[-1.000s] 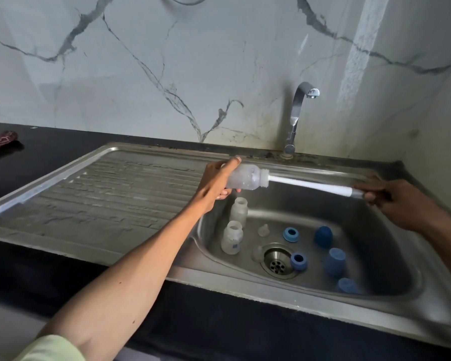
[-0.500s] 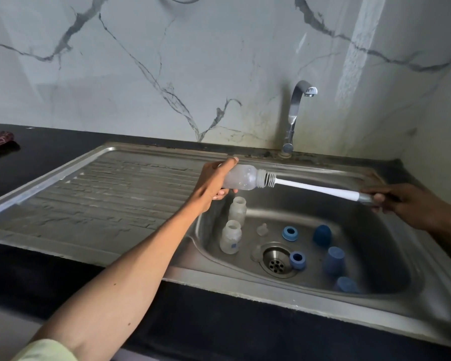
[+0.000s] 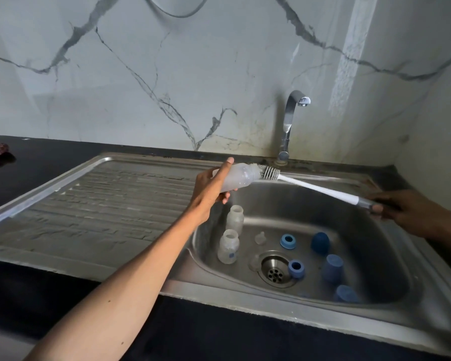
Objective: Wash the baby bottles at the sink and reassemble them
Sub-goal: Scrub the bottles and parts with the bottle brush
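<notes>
Broadly, the steel sink (image 3: 375,332) takes up most of the view, its ribbed drainboard (image 3: 94,204) running off to the left and the tap (image 3: 288,126) standing dry behind the basin, with no water visible. Over the basin's back edge the left hand (image 3: 210,188) wraps its fingers round a cloudy baby bottle (image 3: 241,178), held nearly level with the mouth facing right, probably so the brush can run straight along it and drips fall into the basin. The right hand (image 3: 406,212) grips the dark end of a long white bottle brush (image 3: 320,190); its bristle head sits just outside the bottle's mouth, touching or nearly so. Down in the basin 2 more bottles (image 3: 229,246) stand upright at the left, apparently waiting for scrubbing. Around the drain (image 3: 275,272) lie the smaller parts: 3 blue caps (image 3: 332,268), 2 blue collar rings (image 3: 288,241) and a clear teat (image 3: 260,237), all apart, so reassembly seems well off.
</notes>
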### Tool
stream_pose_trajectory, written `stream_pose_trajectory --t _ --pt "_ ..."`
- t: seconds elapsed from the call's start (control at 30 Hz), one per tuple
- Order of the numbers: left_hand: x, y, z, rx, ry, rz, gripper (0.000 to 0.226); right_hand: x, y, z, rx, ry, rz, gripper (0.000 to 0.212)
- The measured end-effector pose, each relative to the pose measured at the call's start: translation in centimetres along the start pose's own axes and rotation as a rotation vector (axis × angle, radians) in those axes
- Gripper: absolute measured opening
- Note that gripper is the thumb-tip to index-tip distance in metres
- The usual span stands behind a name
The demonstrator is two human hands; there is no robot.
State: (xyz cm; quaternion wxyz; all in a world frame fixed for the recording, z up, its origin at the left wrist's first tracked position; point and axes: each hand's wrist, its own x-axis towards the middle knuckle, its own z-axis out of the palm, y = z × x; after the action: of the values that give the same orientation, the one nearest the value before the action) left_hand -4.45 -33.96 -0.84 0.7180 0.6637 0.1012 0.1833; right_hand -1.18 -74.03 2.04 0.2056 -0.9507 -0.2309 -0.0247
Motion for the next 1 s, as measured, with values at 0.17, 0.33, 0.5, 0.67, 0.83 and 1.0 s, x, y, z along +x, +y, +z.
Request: stream_pose_trajectory --t 0.17,0.33,0.5,0.67,0.83,1.0 --pt "0.2 -0.4 -0.1 -0.356 -0.015 -0.191 0.051 -0.4 -3.0 0.0 0.039 0.047 0.034 0.015" --pt "-0.1 -0.5 0.1 -0.412 -0.125 -0.251 0.052 0.4 -7.0 2.6 -0.009 0.046 0.017 0.025" --pt "0.4 -0.5 -0.7 -0.404 -0.246 -0.229 0.077 0.5 -8.0 2.6 -0.002 0.14 0.075 0.034" --pt "0.5 -1.1 -0.4 -0.201 -0.324 -0.147 0.066 0.2 -7.3 1.8 0.026 0.183 0.14 0.037" --pt "0.2 -1.9 0.7 0.085 -0.313 -0.041 0.054 0.4 -8.1 2.6 0.032 0.205 0.103 0.035" --pt "0.1 -1.8 1.4 0.175 -0.195 0.035 0.032 0.1 -7.0 1.4 0.034 0.204 0.125 0.037"
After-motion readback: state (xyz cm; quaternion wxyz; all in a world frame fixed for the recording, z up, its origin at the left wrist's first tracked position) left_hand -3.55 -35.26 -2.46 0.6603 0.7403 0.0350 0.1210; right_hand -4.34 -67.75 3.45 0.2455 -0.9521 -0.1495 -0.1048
